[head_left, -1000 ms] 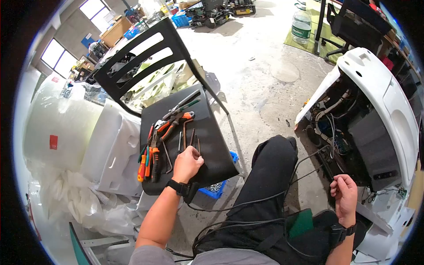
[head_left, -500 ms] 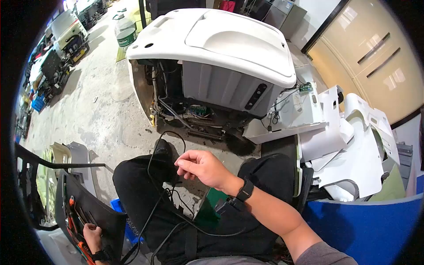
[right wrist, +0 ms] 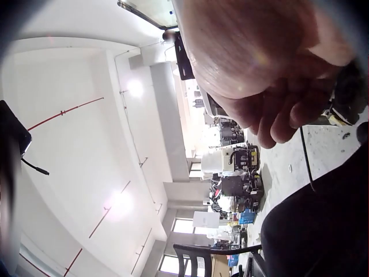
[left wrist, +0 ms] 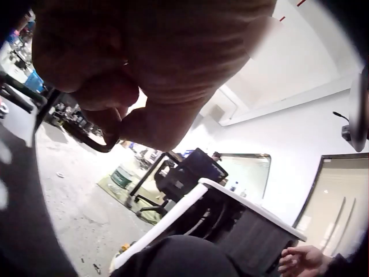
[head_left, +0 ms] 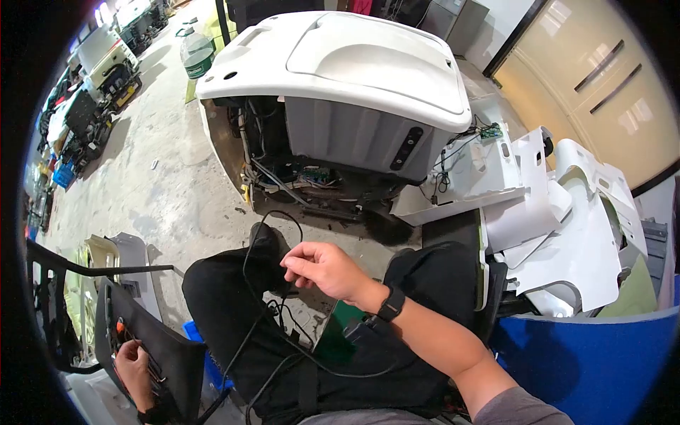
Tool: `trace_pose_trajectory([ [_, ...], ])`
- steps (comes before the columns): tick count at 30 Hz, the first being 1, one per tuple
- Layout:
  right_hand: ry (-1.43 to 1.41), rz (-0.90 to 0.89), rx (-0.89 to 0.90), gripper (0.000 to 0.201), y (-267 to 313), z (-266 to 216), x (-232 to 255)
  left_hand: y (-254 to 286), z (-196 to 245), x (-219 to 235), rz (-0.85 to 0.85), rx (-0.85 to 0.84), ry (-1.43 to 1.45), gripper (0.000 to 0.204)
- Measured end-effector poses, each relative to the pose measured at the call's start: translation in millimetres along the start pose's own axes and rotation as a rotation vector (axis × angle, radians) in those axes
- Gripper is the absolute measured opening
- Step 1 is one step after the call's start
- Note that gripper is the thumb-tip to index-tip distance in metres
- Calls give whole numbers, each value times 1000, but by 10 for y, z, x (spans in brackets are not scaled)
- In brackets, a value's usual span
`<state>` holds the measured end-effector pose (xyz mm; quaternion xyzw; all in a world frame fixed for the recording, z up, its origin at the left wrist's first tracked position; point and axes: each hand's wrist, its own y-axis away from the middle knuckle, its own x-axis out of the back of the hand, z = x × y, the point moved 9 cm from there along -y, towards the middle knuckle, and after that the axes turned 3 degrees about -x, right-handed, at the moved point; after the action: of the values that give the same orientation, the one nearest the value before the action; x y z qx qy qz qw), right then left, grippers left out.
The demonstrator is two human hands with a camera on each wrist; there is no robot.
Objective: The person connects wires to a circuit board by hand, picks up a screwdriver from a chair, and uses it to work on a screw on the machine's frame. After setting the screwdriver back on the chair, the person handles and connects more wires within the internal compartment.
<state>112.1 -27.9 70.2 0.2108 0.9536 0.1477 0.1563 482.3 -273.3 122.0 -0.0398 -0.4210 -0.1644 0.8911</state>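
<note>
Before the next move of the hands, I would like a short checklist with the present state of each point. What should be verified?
1. Left hand is on the black chair seat among the orange-handled tools: ok.
2. Left hand's grip is round a tool: cannot tell; the left wrist view shows only curled fingers.
3. Right hand is free: not ok; its fingertips seem to pinch something small.
4. Thin black cable is off the legs: not ok; it lies across the black trousers.
5. Open underside of the white plastic machine housing is in view: ok.
</note>
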Motion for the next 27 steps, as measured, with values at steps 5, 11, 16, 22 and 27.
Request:
trace_pose_trajectory([
  [5, -24, -13, -28, 19, 14, 76, -52, -29, 781, -17, 45, -187, 60, 6],
  [11, -33, -6, -20, 18, 48, 98, -5, -8, 1354, -320, -66, -249, 196, 7],
  [16, -34, 12, 2, 18, 92, -35, 26, 201, 2249, -880, -335, -460, -46, 8],
  [22, 231, 324, 456, 20, 358, -706, 359, 656, 3223, -1720, -522, -1135, -379, 14],
  [27, 519, 259, 367, 21, 367, -569, 471, 765, 3445, -2366, -654, -1304, -489, 15],
])
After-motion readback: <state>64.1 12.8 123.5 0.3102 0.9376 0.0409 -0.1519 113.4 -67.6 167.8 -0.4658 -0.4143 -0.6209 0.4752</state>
